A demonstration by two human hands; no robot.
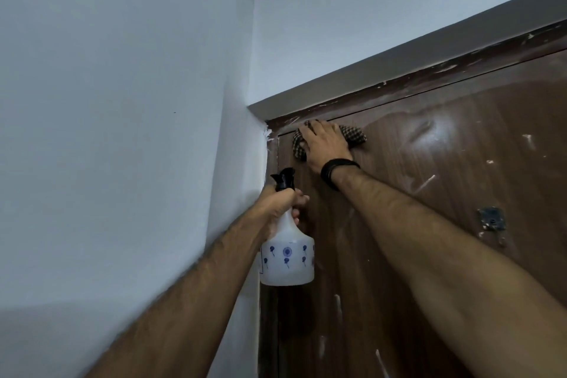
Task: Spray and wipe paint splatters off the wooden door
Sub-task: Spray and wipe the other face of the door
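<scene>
Up high, the right hand (325, 144) presses a soft, limp cloth (356, 136) flat-fingered against the door (460, 138), while the left hand (282, 209) grips the light, slick bottle (287, 258) by its neck.

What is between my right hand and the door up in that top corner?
Only the checkered cloth. The right hand presses it flat against the wooden door just under the frame; nothing else visible lies between them.

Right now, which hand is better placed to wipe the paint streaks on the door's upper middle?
The right hand. It already presses the checked cloth flat on the door, beside those streaks. The left hand grips the spray bottle lower down.
</scene>
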